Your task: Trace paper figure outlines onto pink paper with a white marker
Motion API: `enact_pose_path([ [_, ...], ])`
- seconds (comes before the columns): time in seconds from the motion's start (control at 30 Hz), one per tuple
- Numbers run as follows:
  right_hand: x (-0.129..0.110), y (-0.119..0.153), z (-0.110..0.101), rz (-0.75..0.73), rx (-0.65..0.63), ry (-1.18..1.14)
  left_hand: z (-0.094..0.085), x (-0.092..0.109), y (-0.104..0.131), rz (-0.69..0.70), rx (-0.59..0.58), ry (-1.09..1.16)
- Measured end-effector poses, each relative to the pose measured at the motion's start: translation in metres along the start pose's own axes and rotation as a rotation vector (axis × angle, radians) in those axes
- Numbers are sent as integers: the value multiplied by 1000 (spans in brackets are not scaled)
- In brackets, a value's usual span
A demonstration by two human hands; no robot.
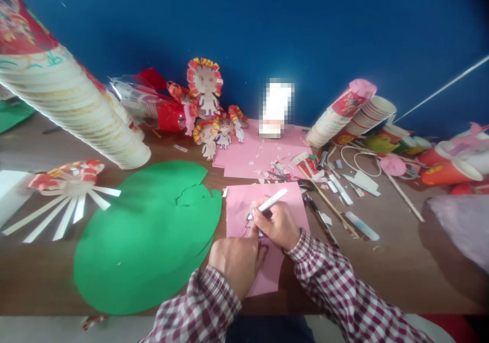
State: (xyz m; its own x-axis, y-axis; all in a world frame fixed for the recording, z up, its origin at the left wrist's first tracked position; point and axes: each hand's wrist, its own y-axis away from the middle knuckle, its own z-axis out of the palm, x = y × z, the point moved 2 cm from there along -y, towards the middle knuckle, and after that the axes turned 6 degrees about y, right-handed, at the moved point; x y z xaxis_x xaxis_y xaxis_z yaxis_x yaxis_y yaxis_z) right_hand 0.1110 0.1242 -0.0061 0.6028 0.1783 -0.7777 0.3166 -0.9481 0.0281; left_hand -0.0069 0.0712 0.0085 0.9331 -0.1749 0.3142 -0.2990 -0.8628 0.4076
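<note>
My right hand (278, 224) is closed round a white marker pen (273, 200), whose tip points down and left. Under it lies a pink sheet of paper (239, 200), with purple line marks near the pen tip and a small pale paper shape (249, 214) there, partly hidden by my fingers. My left hand (237, 259) rests on the lower left of the sheet, index finger stretched out towards the pen tip and thumb apart. Left of the sheet is a large green paper piece (145, 241), cut along its right side.
Paper-doll cut-outs (206, 85) stand against the blue wall. Stacked paper cups (95, 108) lean at the left, more cups (338, 111) at the right. Paper scraps (280, 169), a black pen (321, 220) and a wooden stick (336, 210) lie nearby. A fringed paper piece (72, 185) lies left.
</note>
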Motion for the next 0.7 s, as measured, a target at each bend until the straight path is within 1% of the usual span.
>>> enact_pose_path([
  [0.13,1,0,0,11,9,-22,0,0,1,-12,-12,1],
  [0.3,0,0,0,6,5,-5,-1,0,1,7,11,-3],
  [0.53,1,0,0,-15,-14,18,0,0,0,-29,-45,30],
  [0.7,2,1,1,-23,-24,35,-1,0,1,-20,-29,33],
])
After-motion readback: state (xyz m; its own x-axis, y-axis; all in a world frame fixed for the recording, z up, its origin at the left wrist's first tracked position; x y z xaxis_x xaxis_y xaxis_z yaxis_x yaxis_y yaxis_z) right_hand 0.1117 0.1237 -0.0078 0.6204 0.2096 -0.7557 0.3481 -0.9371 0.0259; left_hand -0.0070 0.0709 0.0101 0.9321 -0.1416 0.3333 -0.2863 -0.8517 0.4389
